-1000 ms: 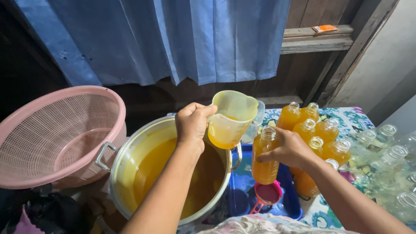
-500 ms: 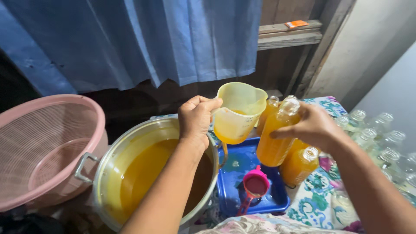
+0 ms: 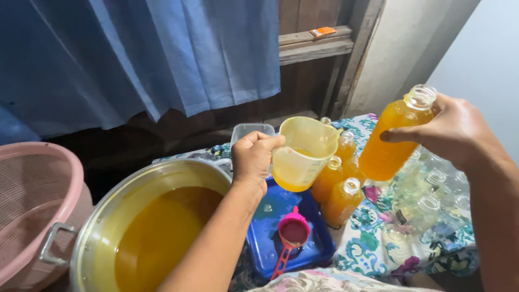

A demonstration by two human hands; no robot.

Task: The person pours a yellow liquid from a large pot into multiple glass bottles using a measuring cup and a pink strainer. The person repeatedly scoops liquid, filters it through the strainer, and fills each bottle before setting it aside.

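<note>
Lifted since half a second ago, the filled bottle [image 3: 390, 139] now sits high and to the right, clear of the blue tray [image 3: 270, 232] it hung over before. It is a clear plastic bottle, uncapped, full of orange liquid and tilted with its mouth toward the upper right. The right hand [image 3: 451, 130] is wrapped around its upper part, thumb across the front, fingers behind.

The left hand [image 3: 254, 157] is closed around the handle of a yellow measuring jug [image 3: 303, 154], held above the tray's far edge with a little orange liquid in its bottom. Its position has changed little.

Below the jug, a pink funnel [image 3: 292, 232] lies in the blue tray. Just right of the tray stand three filled, uncapped bottles [image 3: 340, 200] on a floral cloth [image 3: 367, 249] covering the bench. Empty clear bottles [image 3: 427, 208] stand further right.

Left of the tray sits a large metal pot [image 3: 108, 216] holding orange liquid. A pink colander [image 3: 32, 205] rests at the far left. Blue curtain [image 3: 151, 54] hangs behind.
</note>
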